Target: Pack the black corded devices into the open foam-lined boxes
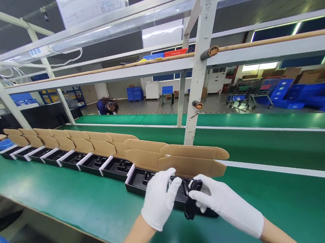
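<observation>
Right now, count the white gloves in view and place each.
2: one on the left hand, one on the right hand, which holds a black cable. Any on the distant person are hidden: those hands cannot be made out.

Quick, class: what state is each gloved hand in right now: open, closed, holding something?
Left hand: partly curled; whether it grips anything cannot be told.
Right hand: closed on a bundled black cable.

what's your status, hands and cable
Right hand holding coiled black cable over open box. Left hand close by, grip unclear. Raised cardboard lid behind, not blocking hands.
</observation>
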Action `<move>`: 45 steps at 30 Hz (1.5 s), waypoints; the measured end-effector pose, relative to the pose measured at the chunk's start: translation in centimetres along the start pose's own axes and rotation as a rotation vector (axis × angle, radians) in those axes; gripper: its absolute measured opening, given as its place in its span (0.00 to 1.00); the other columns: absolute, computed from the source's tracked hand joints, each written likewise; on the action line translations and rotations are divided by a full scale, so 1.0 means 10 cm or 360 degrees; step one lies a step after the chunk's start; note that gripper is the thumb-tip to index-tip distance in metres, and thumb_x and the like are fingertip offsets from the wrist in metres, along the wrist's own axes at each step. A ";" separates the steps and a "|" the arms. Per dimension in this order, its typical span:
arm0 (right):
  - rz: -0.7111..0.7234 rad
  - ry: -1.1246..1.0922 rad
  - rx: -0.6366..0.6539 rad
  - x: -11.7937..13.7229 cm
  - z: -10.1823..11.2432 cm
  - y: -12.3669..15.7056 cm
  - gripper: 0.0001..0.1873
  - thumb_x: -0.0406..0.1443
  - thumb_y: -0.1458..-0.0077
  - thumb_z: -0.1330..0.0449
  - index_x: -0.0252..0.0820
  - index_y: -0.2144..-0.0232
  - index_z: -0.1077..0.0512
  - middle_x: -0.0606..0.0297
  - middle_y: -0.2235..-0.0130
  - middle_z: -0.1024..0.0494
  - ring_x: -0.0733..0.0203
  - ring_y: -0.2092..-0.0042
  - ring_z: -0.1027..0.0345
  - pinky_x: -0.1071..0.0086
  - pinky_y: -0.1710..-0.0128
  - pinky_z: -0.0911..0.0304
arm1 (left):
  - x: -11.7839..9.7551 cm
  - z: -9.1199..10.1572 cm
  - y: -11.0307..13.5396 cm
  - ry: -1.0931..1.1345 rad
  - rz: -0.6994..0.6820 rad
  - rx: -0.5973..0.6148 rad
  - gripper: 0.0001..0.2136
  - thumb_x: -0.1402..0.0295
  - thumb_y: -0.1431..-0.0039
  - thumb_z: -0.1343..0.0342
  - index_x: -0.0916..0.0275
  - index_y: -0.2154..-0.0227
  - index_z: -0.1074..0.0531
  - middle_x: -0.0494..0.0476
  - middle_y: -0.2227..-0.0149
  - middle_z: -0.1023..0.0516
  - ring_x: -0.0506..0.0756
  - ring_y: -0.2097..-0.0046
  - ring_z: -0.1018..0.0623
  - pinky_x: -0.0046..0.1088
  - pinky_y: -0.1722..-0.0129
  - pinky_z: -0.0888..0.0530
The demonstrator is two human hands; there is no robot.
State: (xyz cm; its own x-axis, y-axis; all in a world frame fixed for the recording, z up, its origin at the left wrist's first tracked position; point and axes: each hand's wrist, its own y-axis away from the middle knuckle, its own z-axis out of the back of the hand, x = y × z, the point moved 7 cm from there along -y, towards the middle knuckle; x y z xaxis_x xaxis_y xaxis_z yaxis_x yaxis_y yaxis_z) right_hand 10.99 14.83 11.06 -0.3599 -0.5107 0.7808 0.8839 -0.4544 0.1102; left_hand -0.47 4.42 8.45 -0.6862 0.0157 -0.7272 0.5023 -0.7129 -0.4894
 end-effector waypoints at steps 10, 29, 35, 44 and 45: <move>0.0292 0.0322 -0.0579 -0.36 0.30 -0.06 0.22 0.40 0.46 0.48 0.47 0.48 0.35 0.59 0.49 0.24 0.51 0.46 0.31 0.59 0.46 0.34 | -0.23 -0.77 -0.21 0.0256 0.0279 0.1367 0.21 0.54 0.40 0.48 0.57 0.47 0.37 0.54 0.56 0.24 0.51 0.70 0.25 0.25 0.75 0.27; 0.0078 0.1662 0.0254 -0.69 -0.26 -0.46 0.15 0.38 0.43 0.41 0.30 0.63 0.20 0.45 0.62 0.21 0.42 0.58 0.26 0.58 0.59 0.34 | 0.40 -0.98 -0.08 -0.0999 -0.0432 0.1264 0.22 0.51 0.33 0.57 0.63 0.59 0.25 0.64 0.57 0.22 0.64 0.53 0.25 0.44 0.54 0.29; 0.0001 0.1589 0.0355 -0.77 -0.31 -0.46 0.16 0.40 0.46 0.38 0.30 0.66 0.20 0.45 0.64 0.20 0.42 0.61 0.23 0.60 0.64 0.33 | 0.52 -0.97 0.24 -0.1140 -0.0521 0.1266 0.24 0.45 0.39 0.50 0.63 0.55 0.28 0.62 0.61 0.22 0.63 0.60 0.24 0.39 0.62 0.26; 0.0002 0.1246 0.0255 -0.76 -0.61 -0.28 0.22 0.46 0.51 0.33 0.37 0.57 0.24 0.52 0.58 0.21 0.46 0.58 0.25 0.62 0.59 0.32 | 0.59 -1.12 0.11 -0.1196 -0.0584 0.1258 0.23 0.46 0.49 0.38 0.60 0.61 0.25 0.57 0.62 0.22 0.62 0.63 0.23 0.39 0.67 0.24; -0.0050 0.1242 0.0268 -0.81 -0.70 -0.24 0.27 0.48 0.56 0.31 0.36 0.57 0.25 0.51 0.58 0.22 0.45 0.59 0.25 0.61 0.59 0.31 | 0.58 -1.14 0.10 -0.1183 -0.0593 0.1247 0.23 0.45 0.51 0.37 0.60 0.62 0.25 0.57 0.62 0.22 0.62 0.64 0.23 0.39 0.67 0.24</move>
State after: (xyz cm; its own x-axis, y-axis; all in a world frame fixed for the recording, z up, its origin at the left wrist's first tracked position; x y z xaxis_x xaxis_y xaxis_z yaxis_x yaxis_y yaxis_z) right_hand 9.68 15.01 0.17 -0.4352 -0.8913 0.1269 0.8808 -0.3924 0.2649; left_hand 2.01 11.78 -1.70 -0.9964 0.0849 -0.0070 -0.0850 -0.9963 0.0095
